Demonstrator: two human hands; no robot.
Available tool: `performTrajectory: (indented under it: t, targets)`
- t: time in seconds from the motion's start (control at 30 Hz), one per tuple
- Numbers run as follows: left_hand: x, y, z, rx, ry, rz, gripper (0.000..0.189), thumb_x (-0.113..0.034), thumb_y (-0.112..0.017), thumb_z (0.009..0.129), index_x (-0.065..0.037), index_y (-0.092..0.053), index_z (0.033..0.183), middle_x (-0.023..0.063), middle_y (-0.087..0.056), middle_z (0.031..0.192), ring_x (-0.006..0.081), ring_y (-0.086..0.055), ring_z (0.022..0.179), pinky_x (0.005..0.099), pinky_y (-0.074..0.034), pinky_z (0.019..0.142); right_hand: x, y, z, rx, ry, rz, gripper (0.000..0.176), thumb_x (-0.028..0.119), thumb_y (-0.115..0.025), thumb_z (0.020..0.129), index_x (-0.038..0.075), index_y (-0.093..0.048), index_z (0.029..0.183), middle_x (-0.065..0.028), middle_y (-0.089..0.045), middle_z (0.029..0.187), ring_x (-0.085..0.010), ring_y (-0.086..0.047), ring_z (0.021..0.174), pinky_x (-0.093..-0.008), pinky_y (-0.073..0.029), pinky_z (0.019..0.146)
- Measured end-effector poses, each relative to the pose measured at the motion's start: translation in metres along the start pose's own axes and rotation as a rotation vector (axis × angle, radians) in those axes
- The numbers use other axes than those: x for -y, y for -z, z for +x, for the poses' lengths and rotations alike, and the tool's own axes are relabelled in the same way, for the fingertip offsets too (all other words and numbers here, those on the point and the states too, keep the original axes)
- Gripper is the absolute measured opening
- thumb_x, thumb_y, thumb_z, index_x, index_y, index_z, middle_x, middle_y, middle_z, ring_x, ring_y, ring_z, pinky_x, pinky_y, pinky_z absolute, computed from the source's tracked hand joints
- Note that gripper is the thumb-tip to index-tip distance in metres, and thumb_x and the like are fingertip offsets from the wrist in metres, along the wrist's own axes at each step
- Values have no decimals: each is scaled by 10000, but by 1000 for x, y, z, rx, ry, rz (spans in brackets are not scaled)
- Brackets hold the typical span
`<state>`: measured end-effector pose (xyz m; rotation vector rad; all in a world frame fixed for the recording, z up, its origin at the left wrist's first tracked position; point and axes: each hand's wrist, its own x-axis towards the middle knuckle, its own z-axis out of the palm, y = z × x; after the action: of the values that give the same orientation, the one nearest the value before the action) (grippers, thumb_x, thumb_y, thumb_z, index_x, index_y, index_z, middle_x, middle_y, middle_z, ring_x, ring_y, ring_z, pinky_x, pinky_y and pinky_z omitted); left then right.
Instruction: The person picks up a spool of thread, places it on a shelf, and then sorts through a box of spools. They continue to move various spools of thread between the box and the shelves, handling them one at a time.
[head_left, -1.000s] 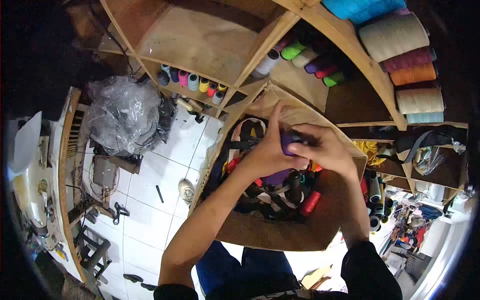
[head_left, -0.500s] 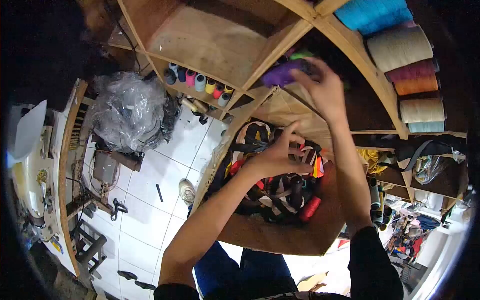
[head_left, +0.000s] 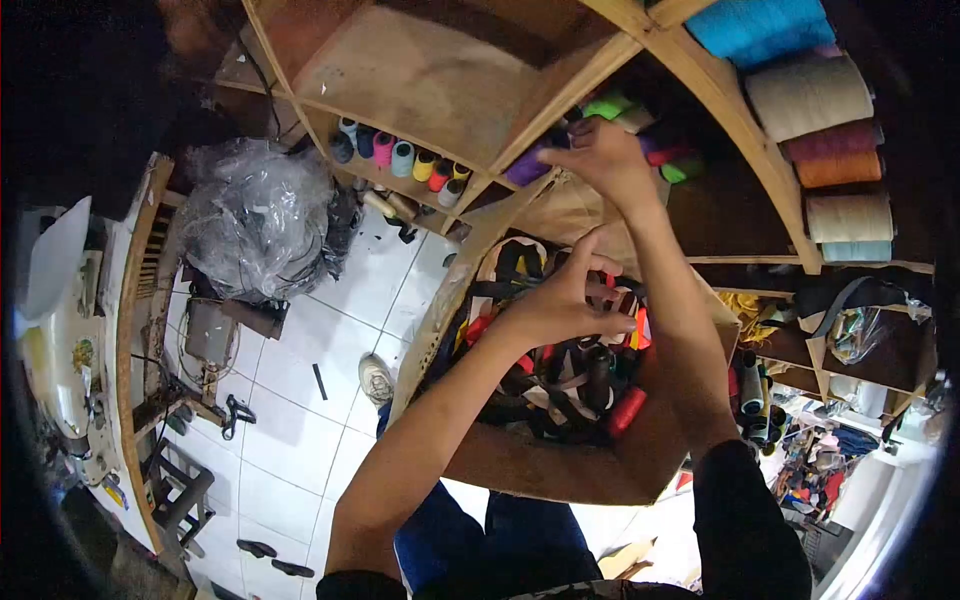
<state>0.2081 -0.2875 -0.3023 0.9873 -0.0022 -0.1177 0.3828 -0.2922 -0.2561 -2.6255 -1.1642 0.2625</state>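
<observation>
My left hand [head_left: 572, 305] hangs over a cardboard box [head_left: 555, 470], thumb and fingers apart and empty. Inside the box is a tangle of dark and pale straps [head_left: 530, 405], with a red thread spool [head_left: 627, 411] near its right side. My right hand [head_left: 610, 168] reaches to a shelf compartment beyond the box, its thumb stretched away from partly hidden, bent fingers. Just left of that thumb lies a purple thread spool [head_left: 527, 166]. A green spool [head_left: 606, 106] sits behind the fingers, and another green spool [head_left: 683, 169] is to the right.
Small thread cones [head_left: 402, 158] line a shelf at upper left. Large cones [head_left: 810, 97] stand on the right-hand shelf. A wooden divider [head_left: 735, 110] runs beside my right arm. Bundled clear plastic [head_left: 255, 220] and a sewing machine [head_left: 60, 370] are to the left.
My right hand has shifted up and slightly left at the compartment; the purple spool now shows farther left, beside the thumb. More green and red spools are visible. My left hand stays nearly in place.
</observation>
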Motion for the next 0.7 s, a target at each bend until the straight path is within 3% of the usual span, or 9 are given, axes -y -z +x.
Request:
performTrajectory:
  t: [0.1,0.17,0.2,0.27,0.3,0.37,0.43,0.57,0.7]
  targets:
    - [10,1,4,-51,-37,71,868,-173,-761,732,-99,-209,1398,111,-503,1135,163,-560,987,309,-473,851,-8,4,-30,-341,-28,190,557,447,-756,690,-34,-619,936,-136,-657,807,-201,-647,726,-306,-498,663]
    - [11,1,5,-111,36,93,743,-196,-738,761,-61,-315,1357,92,-561,1045,147,-582,916,287,-479,811,-13,25,-60,-269,-78,395,465,400,-705,763,-22,-619,938,-76,-629,735,-132,-602,646,-255,-465,581]
    - [25,4,8,-235,-46,246,514,-221,-703,793,-42,-484,1223,77,-612,895,144,-600,796,280,-479,738,-18,35,-81,-230,-116,497,421,376,-679,799,-16,-619,939,-46,-615,700,-98,-579,605,-229,-449,540]
    - [28,13,7,-416,-42,628,344,-168,-666,798,-43,-567,1103,94,-620,803,165,-603,733,299,-480,695,-37,54,-125,194,-318,1041,267,291,-586,883,30,-620,931,22,-548,640,-42,-473,511,-181,-337,441]
    - [27,12,6,-461,-16,675,288,-139,-646,794,-47,-587,1061,110,-620,783,181,-607,725,306,-478,685,-41,55,-150,261,-490,948,247,297,-553,901,57,-614,911,44,-515,628,-21,-434,491,-175,-268,409]
    - [32,16,9,-538,-127,713,202,-91,-603,782,-44,-614,979,144,-623,773,226,-620,720,328,-478,676,-78,31,-192,375,-656,667,245,289,-599,866,62,-639,950,-8,-583,690,-65,-515,591,-213,-399,508]
    - [31,15,7,-514,-163,720,194,-98,-602,785,-38,-612,969,147,-626,782,236,-624,727,334,-479,673,-136,-13,-253,210,-501,-35,391,225,-658,769,25,-575,1094,-164,-619,951,-336,-612,911,-427,-485,792]
    - [40,14,8,-444,-244,858,179,-114,-608,802,-38,-603,964,152,-610,731,252,-615,670,339,-472,639,-185,-84,-371,251,-564,-219,460,273,-669,752,-60,-569,1055,-247,-625,937,-393,-593,944,-457,-452,864]
    - [35,8,6,-381,-191,862,189,-126,-599,821,-40,-600,990,134,-606,721,240,-605,652,330,-464,615,-169,-122,-394,349,-583,-297,508,283,-690,735,-25,-533,1108,-239,-627,923,-387,-596,941,-488,-456,850]
